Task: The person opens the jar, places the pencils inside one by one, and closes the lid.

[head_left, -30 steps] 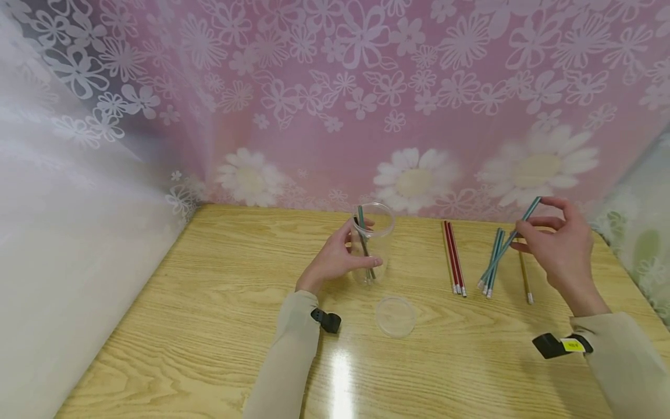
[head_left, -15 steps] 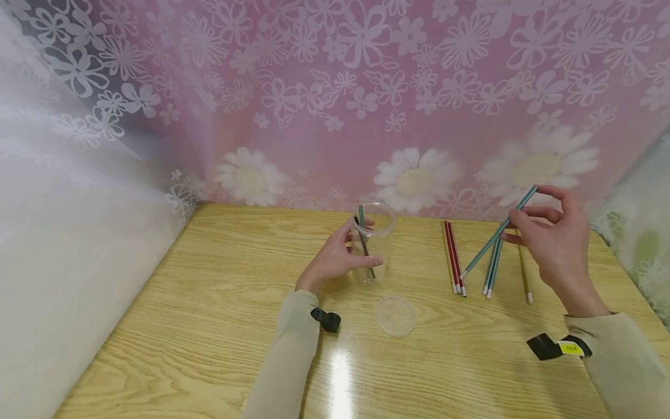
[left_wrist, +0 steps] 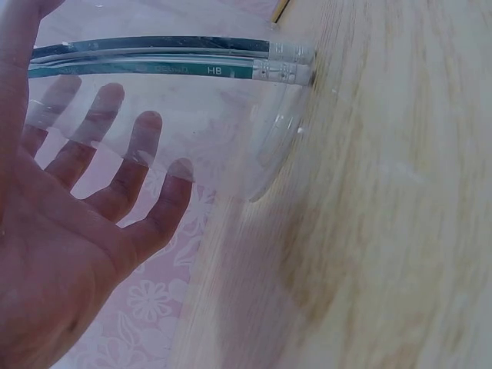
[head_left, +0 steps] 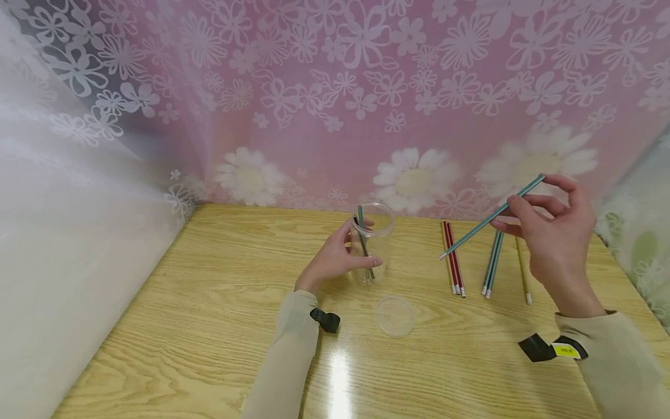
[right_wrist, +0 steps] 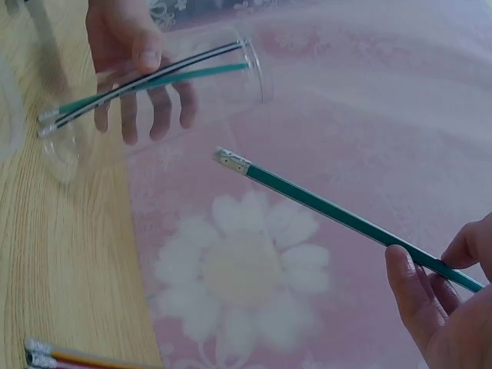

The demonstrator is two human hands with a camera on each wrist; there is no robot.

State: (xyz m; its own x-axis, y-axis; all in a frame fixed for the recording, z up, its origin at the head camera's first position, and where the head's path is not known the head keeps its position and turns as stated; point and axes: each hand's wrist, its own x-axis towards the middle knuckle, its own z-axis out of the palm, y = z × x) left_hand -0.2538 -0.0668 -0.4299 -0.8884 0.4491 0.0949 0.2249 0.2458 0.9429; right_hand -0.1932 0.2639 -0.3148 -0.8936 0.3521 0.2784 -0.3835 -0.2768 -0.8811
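My left hand [head_left: 337, 256] grips a clear plastic jar [head_left: 381, 247] standing upright on the table, its fingers behind the wall and thumb across the front. Inside the jar lean a green pencil [left_wrist: 192, 69] marked HB and a dark striped pencil [left_wrist: 154, 46], eraser ends down. With thumb and fingers, my right hand [head_left: 560, 244] pinches a teal pencil [head_left: 481, 224] in the air. That pencil slants, its white eraser end [right_wrist: 233, 161] lower and pointing left toward the jar. Below it lie more teal pencils [head_left: 492, 265] on the table.
A round clear lid [head_left: 395, 316] lies in front of the jar. Red pencils [head_left: 454, 259] and a yellow one beside them lie right of the jar; another yellow pencil [head_left: 523, 270] is farther right. A pink flowered curtain [head_left: 335, 116] hangs behind the table [head_left: 183, 349].
My right hand has lifted the teal pencil up and away from the others, and its eraser end has swung left over the red pencils. The left hand and jar stay put.
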